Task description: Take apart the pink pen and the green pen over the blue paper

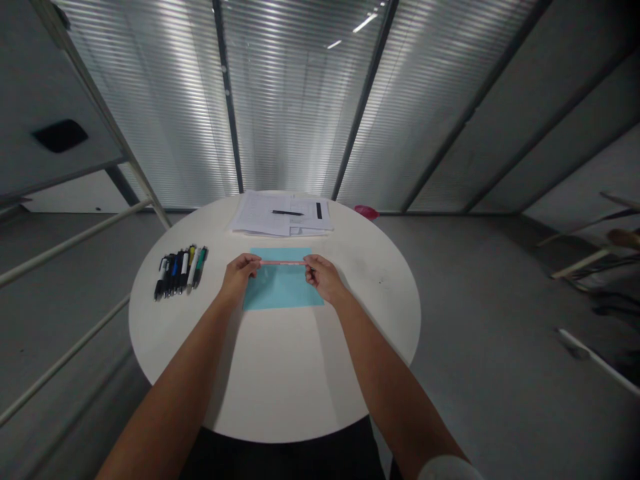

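The left hand [241, 277] and right hand [325, 279] are gripping a slim pink stick [283, 263] in their closed fingers [255, 264], holding it over a light-blue sheet [280, 293] on the round white tabletop [370, 293].

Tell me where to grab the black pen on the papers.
Pinch the pen at mid-barrel from above, fingers on its long sides: it lies flat across the papers, with nothing over it.

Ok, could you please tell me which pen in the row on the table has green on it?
It is the pen at the row's right end, nearest the left hand; only it shows green, while the others show black, blue, white or yellow.
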Available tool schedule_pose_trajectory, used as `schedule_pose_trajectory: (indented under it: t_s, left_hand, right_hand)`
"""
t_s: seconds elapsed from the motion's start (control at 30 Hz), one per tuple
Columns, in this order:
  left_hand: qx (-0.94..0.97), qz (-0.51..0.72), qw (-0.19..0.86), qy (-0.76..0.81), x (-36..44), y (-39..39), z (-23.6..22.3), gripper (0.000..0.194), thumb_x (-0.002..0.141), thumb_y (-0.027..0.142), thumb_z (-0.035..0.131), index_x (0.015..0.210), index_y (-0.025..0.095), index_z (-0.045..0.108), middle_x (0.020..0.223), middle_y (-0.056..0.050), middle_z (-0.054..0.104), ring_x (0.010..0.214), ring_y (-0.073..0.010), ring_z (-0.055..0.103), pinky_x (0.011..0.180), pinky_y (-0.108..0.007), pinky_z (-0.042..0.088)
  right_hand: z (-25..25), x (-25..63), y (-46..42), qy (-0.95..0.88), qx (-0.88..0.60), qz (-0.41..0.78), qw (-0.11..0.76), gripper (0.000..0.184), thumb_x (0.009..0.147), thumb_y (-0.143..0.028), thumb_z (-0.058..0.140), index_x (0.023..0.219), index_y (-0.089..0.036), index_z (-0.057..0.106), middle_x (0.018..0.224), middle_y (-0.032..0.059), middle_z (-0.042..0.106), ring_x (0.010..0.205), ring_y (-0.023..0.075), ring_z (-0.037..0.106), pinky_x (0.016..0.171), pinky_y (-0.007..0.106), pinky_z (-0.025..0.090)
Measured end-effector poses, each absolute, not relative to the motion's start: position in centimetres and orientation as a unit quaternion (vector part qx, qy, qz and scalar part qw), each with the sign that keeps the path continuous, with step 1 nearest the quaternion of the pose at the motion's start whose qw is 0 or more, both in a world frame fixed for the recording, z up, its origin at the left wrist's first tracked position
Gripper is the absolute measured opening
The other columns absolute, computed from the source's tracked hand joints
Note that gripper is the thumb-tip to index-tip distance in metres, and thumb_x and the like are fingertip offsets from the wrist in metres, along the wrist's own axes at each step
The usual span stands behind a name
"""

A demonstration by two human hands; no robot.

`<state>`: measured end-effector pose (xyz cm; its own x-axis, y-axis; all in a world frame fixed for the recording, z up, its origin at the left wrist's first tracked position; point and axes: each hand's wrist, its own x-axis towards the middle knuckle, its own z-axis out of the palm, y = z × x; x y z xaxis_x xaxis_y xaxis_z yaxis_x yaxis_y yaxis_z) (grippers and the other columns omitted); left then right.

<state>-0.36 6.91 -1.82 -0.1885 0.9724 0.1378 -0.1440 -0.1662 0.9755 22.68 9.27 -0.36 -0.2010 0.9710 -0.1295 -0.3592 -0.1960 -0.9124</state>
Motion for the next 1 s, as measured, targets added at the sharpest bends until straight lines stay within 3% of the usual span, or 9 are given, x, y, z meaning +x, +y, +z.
schedule_pose_trajectory:
  t_s: [0.43,1.0]
  left_hand:
    - [0.455,0.624,0.431,0.467,-0.2,6.7,-1.6,0.015,0.073,0.032,0.070,0.073,0.018,0.065,0.068,-0.001,0.058,0.058,-0.0110,0.048,0.058,-0.027,0.038]
    - [0.490,0.610,0.361,0.507,0.8,6.1,-1.4,0.017,0.073,0.031,0.071,0.086,0.020,0.071,0.074,-0.002,0.064,0.064,-0.0135,0.051,0.063,-0.029,0.041]
  right_hand:
    - [-0.4,22.7,9.3,-0.393,-0.385,0.670,0.498,0.033,0.060,-0.035,0.079,0.079,-0.019,0.059,0.059,-0.0064,0.054,0.046,0.0055,0.047,0.040,0.019,0.029]
    - [-0.2,22.8,8.9,-0.399,-0.386,0.674,0.489,0.035,0.061,-0.043,0.080,0.080,-0.017,0.064,0.059,-0.0043,0.055,0.047,0.0051,0.044,0.041,0.019,0.029]
